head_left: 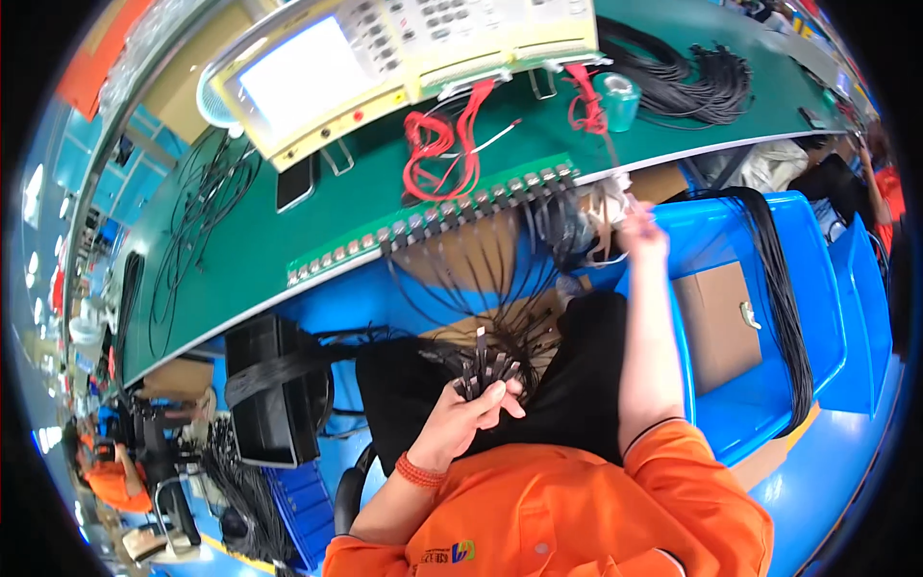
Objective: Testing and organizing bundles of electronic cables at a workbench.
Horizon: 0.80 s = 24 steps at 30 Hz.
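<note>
My left hand (pixel 466 413), in front of my lap, grips a bunch of black cable connectors (pixel 486 370). My right hand (pixel 642 227) reaches out beside a white crumpled item (pixel 606 207) at the desk's edge; its fingers are blurred, so what they hold is unclear. A green test board (pixel 341 253) lies along the front edge of the bench (pixel 221 279), with several black cables (pixel 490 264) plugged in and hanging down. Behind it stands a beige test instrument (pixel 404 67) with red leads (pixel 433 144).
A blue plastic bin (pixel 832 293) with draped black cables (pixel 779 298) sits at my right. A black bin (pixel 269 433) and blue tray (pixel 298 519) are at left. A phone (pixel 296 188), green cylinder (pixel 620 101) and coiled cables (pixel 702 82) lie on the bench. Other people (pixel 120 476) work nearby.
</note>
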### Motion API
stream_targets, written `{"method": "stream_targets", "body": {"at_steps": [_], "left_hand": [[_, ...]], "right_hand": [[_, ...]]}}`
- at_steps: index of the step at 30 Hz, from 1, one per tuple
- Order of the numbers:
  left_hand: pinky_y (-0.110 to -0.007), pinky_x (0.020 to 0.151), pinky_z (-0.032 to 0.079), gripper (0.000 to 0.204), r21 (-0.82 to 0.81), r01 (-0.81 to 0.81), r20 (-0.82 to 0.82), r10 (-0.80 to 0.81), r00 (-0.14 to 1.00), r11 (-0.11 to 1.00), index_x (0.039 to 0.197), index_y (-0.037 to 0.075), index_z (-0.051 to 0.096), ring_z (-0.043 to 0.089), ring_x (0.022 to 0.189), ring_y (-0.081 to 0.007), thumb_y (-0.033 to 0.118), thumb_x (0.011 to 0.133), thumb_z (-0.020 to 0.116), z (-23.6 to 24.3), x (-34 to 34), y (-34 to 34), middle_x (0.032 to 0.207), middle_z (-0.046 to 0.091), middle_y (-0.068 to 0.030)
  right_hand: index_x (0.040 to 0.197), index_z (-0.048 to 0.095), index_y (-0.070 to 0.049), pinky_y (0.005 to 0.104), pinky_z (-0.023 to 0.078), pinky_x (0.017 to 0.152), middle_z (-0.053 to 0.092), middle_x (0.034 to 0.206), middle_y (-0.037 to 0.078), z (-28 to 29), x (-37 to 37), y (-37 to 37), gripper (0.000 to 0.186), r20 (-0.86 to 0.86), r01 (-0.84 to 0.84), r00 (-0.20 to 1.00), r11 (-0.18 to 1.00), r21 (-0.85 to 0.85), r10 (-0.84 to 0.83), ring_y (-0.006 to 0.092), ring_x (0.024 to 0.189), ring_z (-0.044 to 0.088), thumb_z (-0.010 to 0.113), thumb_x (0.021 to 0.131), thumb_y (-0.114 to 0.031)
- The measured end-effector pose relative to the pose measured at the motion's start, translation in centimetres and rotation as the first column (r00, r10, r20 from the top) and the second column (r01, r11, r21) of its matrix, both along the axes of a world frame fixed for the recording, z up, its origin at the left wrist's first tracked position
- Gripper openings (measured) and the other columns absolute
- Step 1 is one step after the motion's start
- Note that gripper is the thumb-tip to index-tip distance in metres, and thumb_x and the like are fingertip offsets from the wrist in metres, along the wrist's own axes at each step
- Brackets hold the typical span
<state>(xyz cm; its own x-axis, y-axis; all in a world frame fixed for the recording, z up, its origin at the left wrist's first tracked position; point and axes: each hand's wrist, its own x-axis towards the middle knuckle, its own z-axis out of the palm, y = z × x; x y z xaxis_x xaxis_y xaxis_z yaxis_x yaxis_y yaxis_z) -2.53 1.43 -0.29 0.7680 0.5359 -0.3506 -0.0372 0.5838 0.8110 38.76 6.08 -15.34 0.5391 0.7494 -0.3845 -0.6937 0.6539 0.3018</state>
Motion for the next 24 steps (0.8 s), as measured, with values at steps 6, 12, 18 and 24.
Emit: {"method": "stream_targets", "body": {"at_steps": [6, 12, 18, 24], "left_hand": [[-0.020, 0.046, 0.029, 0.024, -0.053, -0.083, -0.095, 0.078, 0.992, 0.995, 0.099, -0.001, 0.057, 0.040, 0.048, -0.0068, 0.021, 0.091, 0.051, 0.4, -0.8, -0.5, 0.070, 0.062, -0.0074], [-0.019, 0.048, 0.028, 0.021, -0.049, -0.111, -0.114, 0.105, 0.988, 0.993, 0.096, -0.001, 0.057, 0.038, 0.051, -0.0064, 0.018, 0.091, 0.052, -0.1, -1.3, -0.8, 0.070, 0.059, -0.0075], [-0.020, 0.049, 0.026, 0.023, 0.005, -0.205, -0.122, 0.204, 0.971, 0.979, 0.094, -0.004, 0.057, 0.035, 0.055, -0.0048, 0.018, 0.090, 0.053, -0.5, -1.2, -1.3, 0.065, 0.049, -0.0001], [-0.019, 0.048, 0.025, 0.024, 0.010, -0.233, -0.147, 0.232, 0.961, 0.972, 0.093, -0.006, 0.057, 0.034, 0.054, -0.0041, 0.018, 0.090, 0.054, 0.0, -0.1, -1.8, 0.066, 0.046, 0.0016]], "right_hand": [[0.103, 0.048, -0.003, 0.0223, 0.031, 0.042, 0.036, 0.054, -0.004, 1.7, 12.6, -15.2, 0.018, 0.363, 0.274, 0.914, 0.936, -0.222, -0.182, 0.0077, 0.045, 0.035, 0.037, 0.088, 0.000], [0.126, 0.037, -0.001, 0.0223, 0.019, 0.041, 0.027, 0.060, -0.004, 13.2, 12.2, -25.2, 0.045, 0.936, 0.764, 0.342, 0.605, -0.227, -0.081, 0.0068, 0.048, 0.020, 0.031, 0.096, -0.034], [0.105, 0.057, -0.001, 0.0223, 0.028, 0.050, 0.035, 0.063, -0.003, 24.0, 0.3, -23.2, 0.045, 0.837, 0.997, -0.027, 0.076, -0.018, 0.547, 0.0058, 0.056, 0.030, 0.042, 0.093, -0.042], [0.079, 0.062, -0.006, 0.0293, 0.048, 0.060, 0.061, 0.069, 0.010, 20.0, -16.8, -16.0, 0.005, 0.295, 0.289, -0.802, 0.770, -0.568, 0.518, 0.0254, 0.065, 0.062, 0.061, 0.079, -0.011]]}}
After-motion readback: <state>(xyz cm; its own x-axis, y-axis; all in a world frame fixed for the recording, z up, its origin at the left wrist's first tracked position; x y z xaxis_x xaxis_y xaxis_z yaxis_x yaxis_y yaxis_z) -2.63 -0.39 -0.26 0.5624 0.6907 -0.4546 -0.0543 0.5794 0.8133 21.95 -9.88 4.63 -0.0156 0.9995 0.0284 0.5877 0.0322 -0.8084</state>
